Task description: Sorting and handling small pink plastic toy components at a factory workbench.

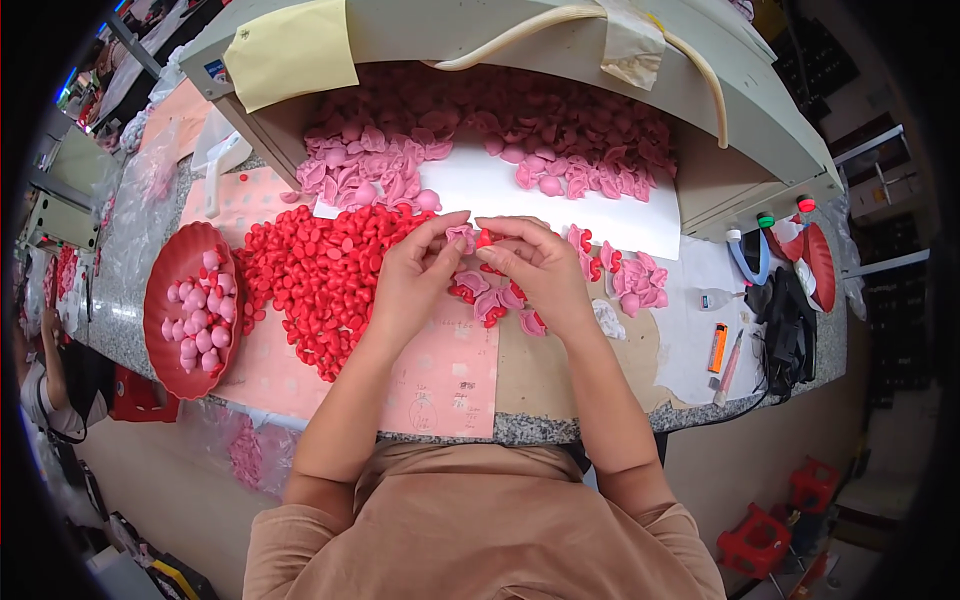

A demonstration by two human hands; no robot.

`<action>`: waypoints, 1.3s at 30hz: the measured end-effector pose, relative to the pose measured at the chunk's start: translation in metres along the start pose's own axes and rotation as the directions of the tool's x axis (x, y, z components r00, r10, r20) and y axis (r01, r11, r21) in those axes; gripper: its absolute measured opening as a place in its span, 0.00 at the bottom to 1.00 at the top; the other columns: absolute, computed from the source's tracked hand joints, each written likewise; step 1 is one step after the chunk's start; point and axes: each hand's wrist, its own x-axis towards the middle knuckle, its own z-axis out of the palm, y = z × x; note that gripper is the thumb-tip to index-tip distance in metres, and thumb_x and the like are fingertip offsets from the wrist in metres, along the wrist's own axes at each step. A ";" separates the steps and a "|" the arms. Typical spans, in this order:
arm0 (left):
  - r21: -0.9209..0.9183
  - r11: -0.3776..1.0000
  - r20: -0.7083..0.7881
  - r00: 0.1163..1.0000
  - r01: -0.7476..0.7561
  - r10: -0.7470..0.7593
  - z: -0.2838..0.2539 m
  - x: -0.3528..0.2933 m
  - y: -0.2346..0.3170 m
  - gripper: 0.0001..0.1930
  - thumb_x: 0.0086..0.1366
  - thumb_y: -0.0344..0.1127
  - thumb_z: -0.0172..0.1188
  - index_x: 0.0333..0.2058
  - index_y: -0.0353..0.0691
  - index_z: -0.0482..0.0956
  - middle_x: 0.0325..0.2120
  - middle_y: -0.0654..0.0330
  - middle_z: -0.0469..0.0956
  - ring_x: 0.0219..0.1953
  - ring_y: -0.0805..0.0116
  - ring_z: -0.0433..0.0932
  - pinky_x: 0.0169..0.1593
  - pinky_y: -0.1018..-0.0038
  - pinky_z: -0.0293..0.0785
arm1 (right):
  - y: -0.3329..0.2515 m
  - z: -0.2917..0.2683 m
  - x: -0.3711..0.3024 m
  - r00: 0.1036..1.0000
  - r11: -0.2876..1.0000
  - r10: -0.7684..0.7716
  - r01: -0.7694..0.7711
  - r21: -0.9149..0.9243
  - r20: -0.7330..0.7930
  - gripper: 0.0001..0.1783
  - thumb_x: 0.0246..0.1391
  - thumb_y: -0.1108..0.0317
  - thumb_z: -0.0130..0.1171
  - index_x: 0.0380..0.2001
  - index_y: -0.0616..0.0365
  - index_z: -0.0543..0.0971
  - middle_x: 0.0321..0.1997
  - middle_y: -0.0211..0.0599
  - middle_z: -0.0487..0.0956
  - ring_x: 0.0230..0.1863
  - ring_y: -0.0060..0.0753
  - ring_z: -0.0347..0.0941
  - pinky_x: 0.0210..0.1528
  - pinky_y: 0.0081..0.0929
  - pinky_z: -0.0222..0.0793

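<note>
Dish point(158, 300): red, wavy-rimmed, at the left of the tabletop point(535, 430); holds a cluster of pink balls point(200, 340).
Machine point(420, 25): grey housing, open at the front; its hollow is heaped with loose pink shells point(375, 165), some spilling onto a white sheet point(470, 175).
Bag point(281, 458): clear plastic, below the tabletop's front edge at the left, with pink bits inside.
Pink piece point(460, 235): small, thin, curved like a petal; held in front of the machine, between the hands.
Red piece point(485, 239): small, glossy, rounded, just beside the pink piece; whether they touch, I cannot tell.
Left hand point(418, 278): thumb and fingers clamped on the pink piece.
Right hand point(542, 272): thumb and fingers clamped on the red piece.
Red heap point(325, 280): many glossy rounded bits, between the dish and the left hand.
Mixed pieces point(640, 284): pink shells and red bits, around the right hand.
</note>
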 end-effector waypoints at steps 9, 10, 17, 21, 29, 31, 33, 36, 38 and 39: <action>0.022 0.997 0.002 0.997 -0.076 0.076 0.004 -0.003 -0.002 0.18 0.66 0.28 0.51 0.55 0.34 0.68 0.37 0.61 0.78 0.38 0.77 0.75 0.41 0.81 0.72 | 0.009 0.000 0.003 1.000 0.993 -0.028 0.028 -0.119 0.000 0.17 0.53 0.76 0.58 0.48 0.64 0.75 0.43 0.34 0.75 0.42 0.21 0.74 0.45 0.19 0.73; 0.021 0.997 -0.002 0.997 -0.075 0.075 0.004 -0.002 -0.003 0.18 0.66 0.28 0.51 0.55 0.34 0.68 0.37 0.61 0.78 0.38 0.77 0.75 0.41 0.81 0.72 | 0.010 0.000 0.003 1.000 0.998 0.023 -0.023 -0.059 0.010 0.18 0.54 0.76 0.58 0.49 0.63 0.74 0.43 0.34 0.75 0.42 0.21 0.74 0.45 0.19 0.73; 0.116 0.981 -0.035 0.987 -0.153 0.158 0.006 -0.003 0.000 0.14 0.67 0.31 0.50 0.50 0.33 0.67 0.39 0.52 0.78 0.38 0.70 0.76 0.43 0.76 0.72 | 0.014 0.001 0.001 1.000 0.995 0.005 -0.004 -0.105 0.016 0.15 0.55 0.75 0.56 0.47 0.63 0.72 0.43 0.33 0.76 0.42 0.19 0.73 0.46 0.18 0.72; 0.558 0.777 0.077 0.950 -0.292 0.303 0.000 -0.004 0.005 0.12 0.68 0.36 0.48 0.42 0.32 0.71 0.32 0.49 0.75 0.36 0.56 0.72 0.41 0.66 0.69 | 0.010 0.003 0.001 1.000 0.999 -0.003 0.002 0.037 0.011 0.14 0.56 0.75 0.56 0.46 0.64 0.71 0.42 0.32 0.76 0.42 0.18 0.73 0.45 0.16 0.70; 0.644 0.580 0.192 0.839 -0.499 0.509 -0.001 -0.001 0.004 0.11 0.67 0.34 0.46 0.30 0.32 0.69 0.26 0.49 0.68 0.31 0.49 0.67 0.37 0.59 0.64 | 0.005 0.002 -0.004 0.998 1.000 0.030 -0.030 0.007 0.059 0.13 0.57 0.73 0.55 0.46 0.65 0.73 0.40 0.32 0.76 0.40 0.16 0.72 0.43 0.15 0.69; 0.651 0.563 0.197 0.830 -0.509 0.522 0.000 -0.001 0.003 0.11 0.67 0.34 0.46 0.30 0.32 0.68 0.25 0.49 0.68 0.31 0.50 0.67 0.37 0.59 0.64 | 0.007 0.006 -0.007 1.000 1.000 -0.003 0.004 -0.022 0.029 0.12 0.57 0.73 0.55 0.44 0.65 0.73 0.40 0.31 0.76 0.39 0.16 0.72 0.42 0.15 0.69; 0.655 0.559 0.204 0.831 -0.509 0.518 0.001 0.000 0.004 0.10 0.67 0.33 0.46 0.30 0.32 0.68 0.26 0.49 0.68 0.31 0.50 0.67 0.37 0.59 0.64 | 0.008 0.007 -0.007 1.000 0.999 -0.019 0.020 -0.042 0.012 0.12 0.57 0.74 0.55 0.44 0.65 0.73 0.39 0.31 0.76 0.39 0.16 0.73 0.42 0.15 0.69; 0.623 0.581 0.190 0.822 -0.524 0.537 0.004 0.001 0.001 0.10 0.67 0.33 0.46 0.30 0.32 0.68 0.26 0.49 0.68 0.31 0.50 0.67 0.37 0.59 0.63 | 0.008 0.006 -0.006 0.999 0.998 -0.037 0.037 -0.046 0.004 0.12 0.58 0.74 0.54 0.45 0.66 0.72 0.40 0.32 0.76 0.41 0.19 0.73 0.44 0.17 0.71; 0.609 0.587 0.192 0.817 -0.534 0.544 0.005 -0.001 0.002 0.10 0.67 0.33 0.45 0.31 0.32 0.68 0.26 0.48 0.68 0.32 0.50 0.67 0.37 0.60 0.63 | 0.005 0.003 -0.005 0.999 0.999 -0.038 0.038 -0.029 0.011 0.14 0.58 0.75 0.53 0.47 0.66 0.71 0.42 0.34 0.76 0.42 0.21 0.73 0.46 0.20 0.72; 0.592 0.593 0.193 0.811 -0.545 0.553 0.006 -0.002 0.002 0.10 0.67 0.33 0.45 0.31 0.32 0.68 0.26 0.48 0.68 0.32 0.50 0.67 0.37 0.60 0.63 | 0.002 -0.001 -0.003 0.998 0.998 -0.003 -0.001 0.060 0.058 0.14 0.58 0.75 0.53 0.47 0.66 0.71 0.42 0.34 0.76 0.42 0.21 0.73 0.47 0.20 0.72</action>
